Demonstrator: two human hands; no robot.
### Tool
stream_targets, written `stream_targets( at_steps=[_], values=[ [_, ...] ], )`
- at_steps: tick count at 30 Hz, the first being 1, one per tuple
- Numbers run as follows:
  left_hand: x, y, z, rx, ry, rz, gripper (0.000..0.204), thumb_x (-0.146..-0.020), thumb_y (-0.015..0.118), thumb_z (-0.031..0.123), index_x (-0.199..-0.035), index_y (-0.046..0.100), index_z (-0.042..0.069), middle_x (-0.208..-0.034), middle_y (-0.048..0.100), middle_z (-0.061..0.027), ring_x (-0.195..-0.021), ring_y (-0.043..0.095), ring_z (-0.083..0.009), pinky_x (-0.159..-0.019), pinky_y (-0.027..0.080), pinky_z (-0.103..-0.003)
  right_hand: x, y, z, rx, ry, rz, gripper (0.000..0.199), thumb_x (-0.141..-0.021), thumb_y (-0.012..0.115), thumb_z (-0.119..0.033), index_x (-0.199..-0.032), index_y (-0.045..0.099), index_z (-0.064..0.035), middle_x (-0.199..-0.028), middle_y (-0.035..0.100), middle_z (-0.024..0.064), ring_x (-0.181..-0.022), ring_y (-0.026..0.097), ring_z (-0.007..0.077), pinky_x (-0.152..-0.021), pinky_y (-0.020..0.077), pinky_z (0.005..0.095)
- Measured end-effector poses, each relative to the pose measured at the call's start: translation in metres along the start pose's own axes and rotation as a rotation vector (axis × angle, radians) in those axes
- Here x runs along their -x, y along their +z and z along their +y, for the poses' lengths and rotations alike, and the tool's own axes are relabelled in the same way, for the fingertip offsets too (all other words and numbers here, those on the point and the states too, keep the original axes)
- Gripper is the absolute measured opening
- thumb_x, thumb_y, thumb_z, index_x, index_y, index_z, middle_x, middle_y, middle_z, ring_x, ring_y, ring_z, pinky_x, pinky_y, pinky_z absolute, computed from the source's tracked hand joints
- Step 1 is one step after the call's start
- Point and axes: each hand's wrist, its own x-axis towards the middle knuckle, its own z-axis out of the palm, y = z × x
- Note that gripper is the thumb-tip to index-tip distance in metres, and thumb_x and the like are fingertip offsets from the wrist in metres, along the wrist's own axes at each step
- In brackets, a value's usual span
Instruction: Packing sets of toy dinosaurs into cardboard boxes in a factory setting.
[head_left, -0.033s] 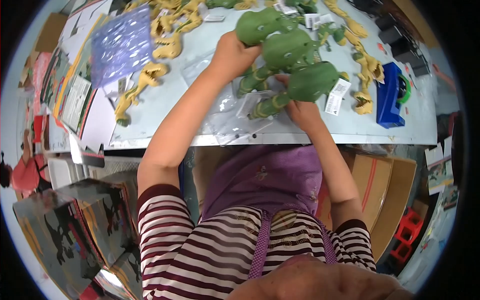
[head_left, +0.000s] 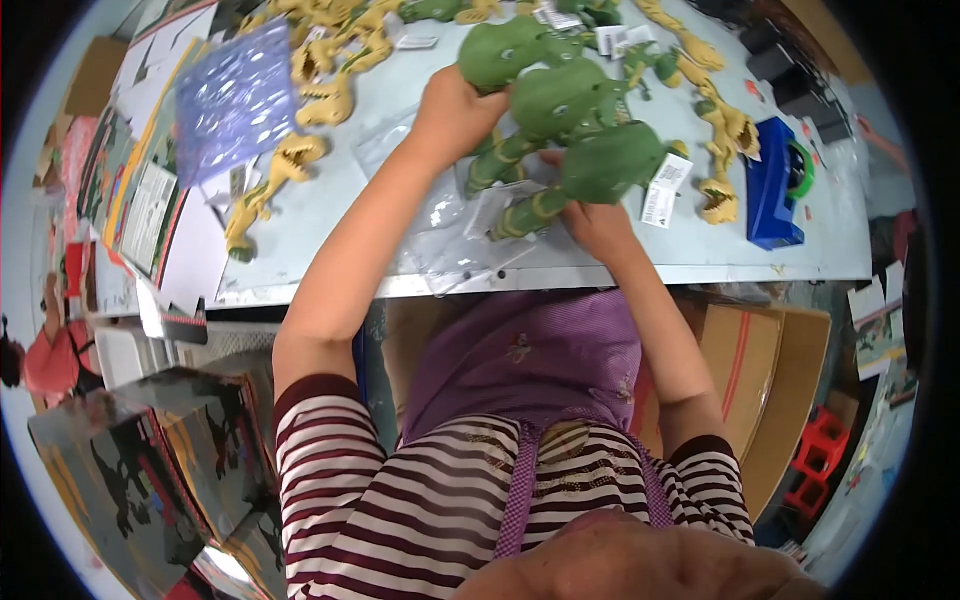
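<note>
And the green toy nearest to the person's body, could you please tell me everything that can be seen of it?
The green toy has a large, smooth, rounded part and a narrower part with paler rings, pointing down-left over clear plastic. It looks like moulded plastic or rubber. The right hand grips it from the near side, fingers mostly hidden. A white tag shows by its right end; the attachment is unclear.
</note>
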Motion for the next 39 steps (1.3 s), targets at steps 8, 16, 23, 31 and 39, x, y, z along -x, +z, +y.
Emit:
stream_targets(
  at_steps=[8, 16, 23, 31, 39],
  values=[
    [0.004, -0.015, 0.013, -0.017, -0.229, -0.155, 0.032, -0.078, 0.063, 0.021, -0.102, 0.058, 0.0, -0.089, 0.065, -0.0126, -0.08, 0.06, -0.0191, -0.072, 0.046, -0.03, -0.001, -0.002, -0.006, -0.194, -0.014, 0.202, 0.031, -0.077, 0.054, -0.015, -0.107, 0.054, -0.0086, -0.112, 0.045, 0.0129, -0.106, 0.037, 0.0318, -0.092, 0.0259, 0.0416],
    [0.023, -0.056, 0.019, -0.034, -0.108, -0.15, 0.05, -0.079, 0.066, 0.024, -0.121, 0.046, 0.004, -0.109, 0.056, -0.0096, -0.097, 0.052, -0.0174, -0.084, 0.042, -0.03, 0.001, -0.002, -0.006, -0.027, 0.01, 0.437, 0.033, -0.076, 0.058, -0.008, -0.107, 0.051, -0.0035, -0.107, 0.045, 0.015, -0.102, 0.04, 0.033, -0.091, 0.029, 0.0425],
    [0.073, -0.07, 0.039, -0.169, -0.174, -0.043, 0.042, -0.079, 0.065, 0.012, -0.117, 0.051, 0.003, -0.108, 0.056, -0.0094, -0.095, 0.053, -0.0171, -0.078, 0.046, -0.03, -0.012, -0.019, -0.003, 0.625, 0.246, 0.414, 0.048, -0.071, 0.058, -0.003, -0.117, 0.046, -0.0075, -0.109, 0.049, 0.0127, -0.104, 0.045, 0.0296, -0.094, 0.0281, 0.0475],
    [0.111, -0.082, 0.055, -0.166, -0.185, -0.01, 0.033, -0.084, 0.059, 0.01, -0.115, 0.051, 0.0, -0.114, 0.053, -0.0089, -0.098, 0.052, -0.0163, -0.082, 0.044, -0.029, -0.029, -0.062, 0.051, 0.674, 0.063, 0.26, 0.043, -0.074, 0.057, -0.004, -0.116, 0.048, -0.006, -0.097, 0.052, 0.0121, -0.094, 0.052, 0.0279, -0.088, 0.0323, 0.0455],
    [0.128, -0.087, 0.087, 0.078, -0.143, 0.136, 0.037, -0.084, 0.058, 0.01, -0.118, 0.049, 0.0, -0.113, 0.055, -0.0121, -0.096, 0.054, -0.0171, -0.082, 0.044, -0.029, -0.028, -0.127, -0.008, -0.065, 0.006, 0.986, 0.018, -0.085, 0.052, -0.007, -0.102, 0.049, -0.0019, -0.091, 0.051, 0.005, -0.074, 0.05, 0.0123, -0.068, 0.041, 0.0268]
  ],
)
